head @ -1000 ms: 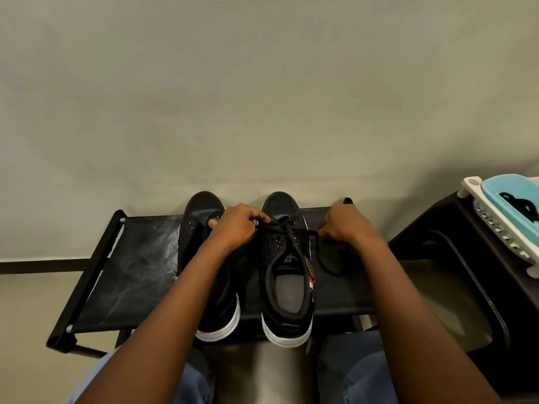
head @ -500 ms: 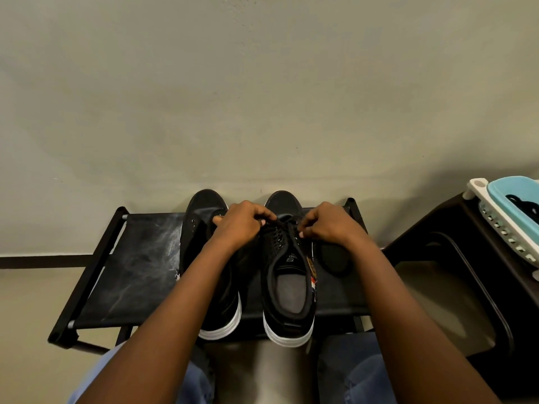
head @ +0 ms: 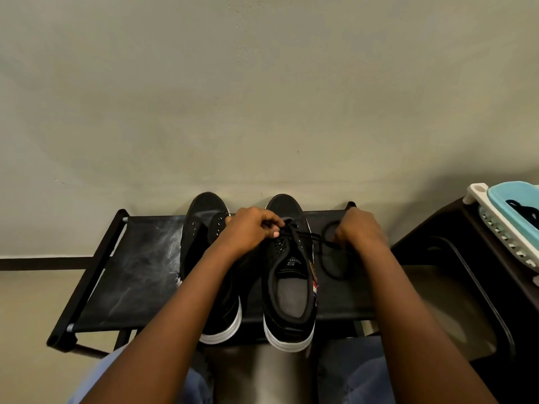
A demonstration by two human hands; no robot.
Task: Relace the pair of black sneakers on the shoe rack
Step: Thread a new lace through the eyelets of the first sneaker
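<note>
The left hand pinches the lace at the sneaker's front eyelets, steadying it so the right hand, fingers closed round the slack, can pull sideways.

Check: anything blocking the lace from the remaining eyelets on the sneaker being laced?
Nothing visible. The lace runs free from the sneaker to the right hand; the left hand pinches it at the toe end, leaving the lower eyelets uncovered.

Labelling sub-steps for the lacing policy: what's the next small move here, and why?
Probably the right hand pulls the thin black lace rightward till taut: a slack loop lies on the black fabric shoe rack, while the left hand pinches it at the front eyelets of the right-side black white-soled sneaker.
</note>
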